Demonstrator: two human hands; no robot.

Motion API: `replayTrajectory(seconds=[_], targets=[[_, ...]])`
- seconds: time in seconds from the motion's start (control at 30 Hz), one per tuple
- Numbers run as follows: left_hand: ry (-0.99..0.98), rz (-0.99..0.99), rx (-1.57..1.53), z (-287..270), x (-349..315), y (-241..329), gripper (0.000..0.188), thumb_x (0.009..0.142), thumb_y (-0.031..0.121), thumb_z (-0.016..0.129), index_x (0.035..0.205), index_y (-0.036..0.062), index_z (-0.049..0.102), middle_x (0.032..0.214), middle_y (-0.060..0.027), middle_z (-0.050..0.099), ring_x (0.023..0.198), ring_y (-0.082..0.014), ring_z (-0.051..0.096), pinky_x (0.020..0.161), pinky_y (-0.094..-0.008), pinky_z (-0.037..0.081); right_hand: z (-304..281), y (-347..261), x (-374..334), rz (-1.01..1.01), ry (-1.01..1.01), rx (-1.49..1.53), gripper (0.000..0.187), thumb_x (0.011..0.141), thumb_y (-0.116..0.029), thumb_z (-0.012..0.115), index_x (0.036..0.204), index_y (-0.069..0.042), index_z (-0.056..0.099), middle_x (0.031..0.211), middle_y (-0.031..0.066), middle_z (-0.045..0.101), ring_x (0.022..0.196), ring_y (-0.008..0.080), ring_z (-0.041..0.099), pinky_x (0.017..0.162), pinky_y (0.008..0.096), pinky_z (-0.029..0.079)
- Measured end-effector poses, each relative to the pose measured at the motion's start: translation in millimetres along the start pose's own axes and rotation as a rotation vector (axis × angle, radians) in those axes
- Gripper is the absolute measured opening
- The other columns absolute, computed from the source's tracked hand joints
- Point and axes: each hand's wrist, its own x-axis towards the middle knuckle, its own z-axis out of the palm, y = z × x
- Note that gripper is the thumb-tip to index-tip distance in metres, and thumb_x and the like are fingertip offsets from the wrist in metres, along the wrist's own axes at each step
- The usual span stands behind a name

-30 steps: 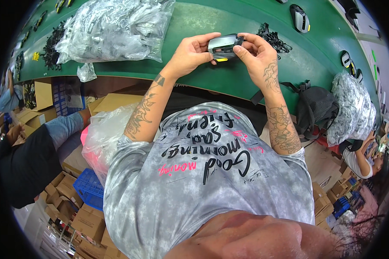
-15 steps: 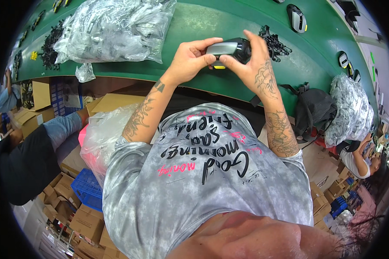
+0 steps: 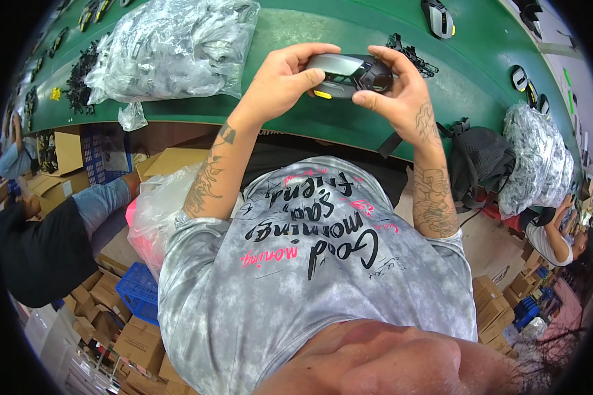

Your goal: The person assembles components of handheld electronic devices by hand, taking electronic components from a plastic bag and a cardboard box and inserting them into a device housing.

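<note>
Between my two hands, above the green bench, is a black and grey computer mouse (image 3: 346,76) with a small yellow piece on its near edge. My left hand (image 3: 284,80) grips its left end, thumb on the grey side and fingers along the far edge. On the other end, my right hand (image 3: 403,93) pinches the black part between thumb and fingers. Just beyond the right hand lies a heap of small black plastic parts (image 3: 412,56). Another similar mouse (image 3: 437,18) rests farther off on the right.
A big clear bag of wrapped parts (image 3: 174,56) sits left on the green bench (image 3: 290,29), beside more black parts (image 3: 80,79) and small yellow pieces (image 3: 56,94). Along the right edge are a black backpack (image 3: 482,158) and another bag (image 3: 537,161). Co-workers are at both sides.
The mouse has been turned, so its grey side and open black end now show more fully. My right hand has shifted slightly right and its fingers have curled around the end.
</note>
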Motion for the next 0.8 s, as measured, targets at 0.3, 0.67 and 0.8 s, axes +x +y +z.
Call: replayTrajectory(seconds=[0.3, 0.67, 0.8], targets=[[0.192, 0.444, 0.874, 47, -2, 18, 0.064, 0.068, -0.002, 0.081, 0.129, 0.0043, 0.061, 0.124, -0.0164, 0.056, 0.113, -0.0331, 0.062, 0.093, -0.0395, 0.054, 0, 2, 0, 0.276, 0.056, 0.242, 0.058, 0.089, -0.019, 0.081, 0.136, 0.005, 0.057, 0.106, 0.0078, 0.067, 0.096, 0.0141, 0.067, 0.086, 0.0286, 0.058], [-0.032, 0.629, 0.927, 37, 37, 7, 0.060, 0.064, -0.010, 0.072, 0.122, 0.0035, 0.063, 0.127, -0.0163, 0.061, 0.116, -0.0385, 0.061, 0.098, -0.0434, 0.054, -22, 31, -1, 0.223, 0.052, 0.635, 0.039, 0.092, -0.014, 0.079, 0.121, 0.002, 0.059, 0.107, 0.0070, 0.069, 0.093, 0.0115, 0.067, 0.082, 0.0245, 0.055], [0.061, 0.554, 0.943, 21, 105, 22, 0.060, 0.065, 0.006, 0.083, 0.121, 0.0000, 0.062, 0.118, -0.0180, 0.065, 0.110, -0.0373, 0.065, 0.096, -0.0422, 0.054, -49, 27, 6, 0.066, 0.197, 0.425, 0.049, 0.096, -0.017, 0.073, 0.135, 0.004, 0.051, 0.125, 0.0155, 0.062, 0.112, 0.0205, 0.064, 0.095, 0.0332, 0.054]])
